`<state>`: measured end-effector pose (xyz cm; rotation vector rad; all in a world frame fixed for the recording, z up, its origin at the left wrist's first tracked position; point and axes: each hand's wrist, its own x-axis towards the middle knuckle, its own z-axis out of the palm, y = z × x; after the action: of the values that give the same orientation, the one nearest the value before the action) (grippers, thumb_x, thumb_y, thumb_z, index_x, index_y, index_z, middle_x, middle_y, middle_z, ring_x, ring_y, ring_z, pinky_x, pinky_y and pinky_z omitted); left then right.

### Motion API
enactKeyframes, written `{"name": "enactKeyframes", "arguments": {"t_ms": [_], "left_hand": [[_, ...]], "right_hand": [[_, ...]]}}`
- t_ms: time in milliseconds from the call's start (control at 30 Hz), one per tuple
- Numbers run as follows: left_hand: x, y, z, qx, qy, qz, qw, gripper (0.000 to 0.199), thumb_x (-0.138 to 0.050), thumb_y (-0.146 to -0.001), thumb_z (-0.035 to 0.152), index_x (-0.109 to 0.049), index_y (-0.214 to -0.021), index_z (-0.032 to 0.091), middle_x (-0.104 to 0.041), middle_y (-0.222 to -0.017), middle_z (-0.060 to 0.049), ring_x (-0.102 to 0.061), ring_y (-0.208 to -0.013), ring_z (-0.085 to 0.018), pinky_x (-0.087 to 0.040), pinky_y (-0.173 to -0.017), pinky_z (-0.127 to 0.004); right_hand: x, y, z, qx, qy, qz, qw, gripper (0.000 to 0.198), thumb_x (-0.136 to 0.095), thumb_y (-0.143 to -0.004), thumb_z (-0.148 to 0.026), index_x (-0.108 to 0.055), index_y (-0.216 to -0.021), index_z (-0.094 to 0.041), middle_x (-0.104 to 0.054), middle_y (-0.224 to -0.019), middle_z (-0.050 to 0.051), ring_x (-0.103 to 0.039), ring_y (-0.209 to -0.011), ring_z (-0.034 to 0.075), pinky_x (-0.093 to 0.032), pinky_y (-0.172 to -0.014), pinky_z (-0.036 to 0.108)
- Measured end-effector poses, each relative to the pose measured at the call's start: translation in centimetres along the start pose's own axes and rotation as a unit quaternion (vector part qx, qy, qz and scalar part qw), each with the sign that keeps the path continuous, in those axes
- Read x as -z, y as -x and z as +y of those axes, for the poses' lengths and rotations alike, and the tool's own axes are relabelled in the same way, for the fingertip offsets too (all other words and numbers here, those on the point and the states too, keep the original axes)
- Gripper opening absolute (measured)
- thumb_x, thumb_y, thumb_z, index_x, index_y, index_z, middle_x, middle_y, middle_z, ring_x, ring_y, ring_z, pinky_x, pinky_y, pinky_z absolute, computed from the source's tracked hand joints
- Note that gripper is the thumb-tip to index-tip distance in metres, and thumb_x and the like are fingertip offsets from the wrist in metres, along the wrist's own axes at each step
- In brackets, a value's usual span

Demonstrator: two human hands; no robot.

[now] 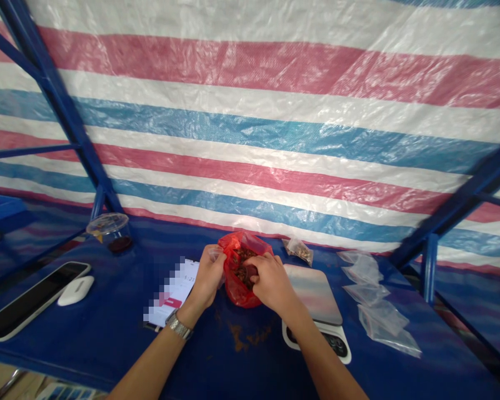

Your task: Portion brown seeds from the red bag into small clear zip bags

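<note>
A red plastic bag point(244, 294) stands with its mouth spread on the blue table, and small brown dried pieces point(240, 271) lie inside it. At the bag's left edge, my left hand point(208, 278) is closed, pinching a clear plastic bag point(215, 253) against or beside the red rim. My right hand point(273, 280) reaches into the mouth from the right. Its fingers are closed round a small dark red, cup-like thing point(251, 270), partly hidden by them. Right of the red bag is a kitchen scale point(314, 291) with a bare metal plate, partly behind my right forearm.
Several clear zip bags point(383, 316) lie at the right, and a filled one point(299, 251) lies behind the scale. Left are a lit phone point(177, 294), a white case point(75, 290), a dark-screened device point(37, 300) and a clear tub point(108, 230). Striped sheeting point(254, 139) hangs behind.
</note>
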<state>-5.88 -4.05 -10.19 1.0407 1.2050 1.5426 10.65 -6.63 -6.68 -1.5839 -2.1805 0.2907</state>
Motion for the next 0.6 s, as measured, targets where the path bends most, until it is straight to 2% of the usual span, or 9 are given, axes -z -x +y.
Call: {"name": "enactKeyframes", "arguments": {"t_ms": [100,233,300,433,500,600], "left_hand": [[0.0,-0.1,-0.1,-0.013,-0.028,-0.001,1.000,0.031,-0.071,-0.080,0.035,-0.056,-0.101,0.018,-0.066,-0.083,0.001,-0.062,-0.074,-0.015,-0.050,-0.070,-0.028],[0.1,-0.3,0.0,-0.072,-0.128,-0.019,0.989,0.023,-0.066,-0.082,0.028,-0.056,-0.101,0.019,-0.063,-0.085,0.000,-0.062,-0.079,-0.018,-0.051,-0.077,-0.033],[0.3,-0.4,0.2,-0.127,-0.190,0.008,0.974,0.021,-0.067,-0.081,0.027,-0.059,-0.099,0.020,-0.062,-0.091,-0.002,-0.061,-0.088,-0.021,-0.051,-0.085,-0.038],[0.8,-0.3,1.0,-0.248,-0.288,0.071,0.922,0.018,-0.065,-0.086,0.027,-0.062,-0.102,0.020,-0.062,-0.106,-0.008,-0.058,-0.105,-0.027,-0.047,-0.098,-0.045],[0.9,-0.2,1.4,-0.268,-0.289,0.060,0.917,0.020,-0.064,-0.090,0.028,-0.062,-0.108,0.021,-0.064,-0.108,-0.008,-0.059,-0.105,-0.027,-0.047,-0.096,-0.043],[0.7,0.1,1.4,-0.261,-0.296,-0.001,0.919,0.023,-0.060,-0.094,0.028,-0.061,-0.117,0.022,-0.069,-0.112,-0.008,-0.063,-0.103,-0.026,-0.049,-0.094,-0.041]], "right_hand": [[0.0,0.0,0.1,0.004,-0.023,-0.004,1.000,0.046,-0.061,-0.074,0.000,-0.076,-0.109,-0.026,-0.076,-0.104,0.006,-0.062,-0.103,0.024,-0.038,-0.095,0.038],[0.0,-0.3,0.3,-0.014,-0.070,-0.012,0.997,0.039,-0.066,-0.080,-0.007,-0.077,-0.111,-0.027,-0.078,-0.105,0.006,-0.064,-0.104,0.026,-0.037,-0.098,0.042],[0.1,-0.5,0.6,-0.022,-0.106,-0.012,0.994,0.037,-0.067,-0.081,-0.008,-0.077,-0.110,-0.028,-0.079,-0.106,0.004,-0.065,-0.105,0.027,-0.036,-0.101,0.045],[0.3,-1.0,1.6,-0.006,-0.220,0.006,0.976,0.036,-0.066,-0.079,-0.006,-0.076,-0.107,-0.026,-0.079,-0.111,0.003,-0.070,-0.108,0.025,-0.040,-0.108,0.047],[0.5,-1.2,2.1,0.017,-0.292,0.024,0.956,0.036,-0.063,-0.080,-0.008,-0.074,-0.110,-0.024,-0.078,-0.116,0.004,-0.071,-0.110,0.024,-0.045,-0.107,0.044],[0.9,-1.2,2.5,0.049,-0.368,0.050,0.927,0.037,-0.061,-0.084,-0.012,-0.069,-0.118,-0.023,-0.076,-0.120,0.005,-0.070,-0.113,0.022,-0.048,-0.108,0.042]]}}
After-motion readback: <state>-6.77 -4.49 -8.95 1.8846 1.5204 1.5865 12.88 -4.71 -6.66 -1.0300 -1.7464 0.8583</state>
